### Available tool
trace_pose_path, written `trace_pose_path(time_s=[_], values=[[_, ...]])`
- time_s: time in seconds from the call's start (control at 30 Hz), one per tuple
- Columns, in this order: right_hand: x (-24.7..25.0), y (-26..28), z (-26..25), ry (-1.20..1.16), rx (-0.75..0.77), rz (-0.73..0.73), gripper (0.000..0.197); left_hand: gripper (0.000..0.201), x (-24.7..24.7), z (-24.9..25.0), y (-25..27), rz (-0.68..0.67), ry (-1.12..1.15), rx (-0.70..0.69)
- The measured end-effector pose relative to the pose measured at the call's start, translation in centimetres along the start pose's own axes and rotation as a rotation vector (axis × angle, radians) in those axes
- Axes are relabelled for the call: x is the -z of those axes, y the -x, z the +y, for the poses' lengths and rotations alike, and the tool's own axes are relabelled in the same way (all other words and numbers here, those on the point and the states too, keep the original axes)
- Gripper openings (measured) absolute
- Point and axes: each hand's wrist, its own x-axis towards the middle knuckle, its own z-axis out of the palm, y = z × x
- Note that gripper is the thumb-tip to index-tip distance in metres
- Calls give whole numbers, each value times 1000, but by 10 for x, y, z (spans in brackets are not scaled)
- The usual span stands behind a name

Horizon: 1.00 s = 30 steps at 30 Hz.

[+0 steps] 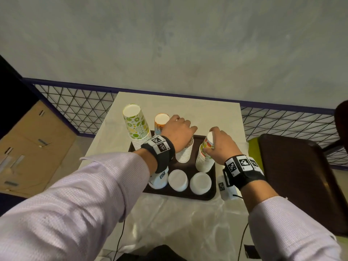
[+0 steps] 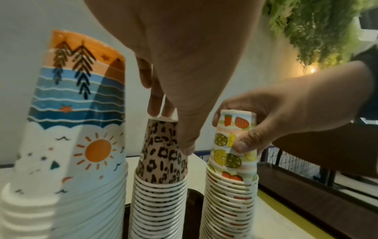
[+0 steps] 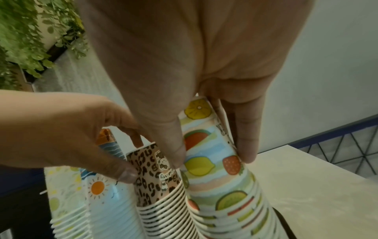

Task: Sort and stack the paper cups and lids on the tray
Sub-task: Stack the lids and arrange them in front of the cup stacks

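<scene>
On the dark brown tray [image 1: 211, 193], each hand pinched its upright stack's top cup: left hand [image 1: 178, 131] the leopard-print paper cup stack [image 2: 161, 186], right hand [image 1: 218, 146] the fruit-print stack [image 2: 231, 194] at three o'clock.

White-covered table [image 1: 188, 219], dark brown tray [image 1: 211, 193] directly on it.

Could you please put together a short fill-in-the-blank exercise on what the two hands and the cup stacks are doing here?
1. The left hand grips the top cup of the ____-print stack.
2. The right hand holds the top cup of the ____-print stack.
3. All the cup stacks stand with their rims facing ____.
4. The white lids lie at the near edge of the dark ____.

Missing words: leopard; fruit; down; tray
</scene>
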Motion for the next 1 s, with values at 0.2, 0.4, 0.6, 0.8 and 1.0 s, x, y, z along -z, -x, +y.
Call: trace_pose_path(time_s=[0.2, 0.4, 0.6, 0.8, 1.0], values=[[-8, 7, -1, -88, 15, 45, 56, 42, 7, 7, -16, -61, -44, -17], [-21, 9, -11, -132, 75, 127, 49, 41, 11, 2, -33, -86, 41, -6], [-36, 13, -11, -210, 172, 221, 55, 54, 11, -1, -36, -88, 219, 8], [4, 9, 10, -417, 75, 47, 70, 76, 18, -21, -3, 22, 504, 126], [49, -30, 6, -423, 107, 56, 43, 73, 0, 12, 33, 144, 657, 1]])
